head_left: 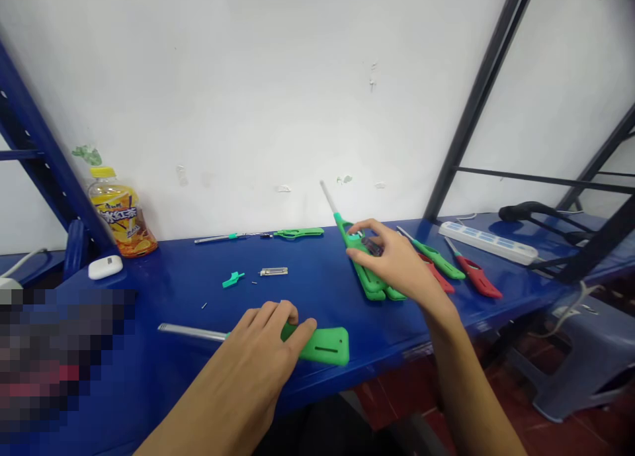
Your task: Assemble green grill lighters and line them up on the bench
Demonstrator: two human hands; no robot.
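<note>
Left hand (265, 340): closed around green lighter (330, 347), which was held near the front edge of the tabletop (327, 290) | Right hand (391, 254): half-curled over stacked green lighters (370, 285); dark piece (372, 246) was seen under its fingers, grip could not be told | teal part (232, 280) was seen beyond left hand

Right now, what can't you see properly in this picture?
In the head view:
Near lighter: middle hidden by the left hand.
Dark piece at the right hand: partly covered by fingers.
Pin: too small to identify.
Dark bundle: pixelated, cut off by left edge.
</note>
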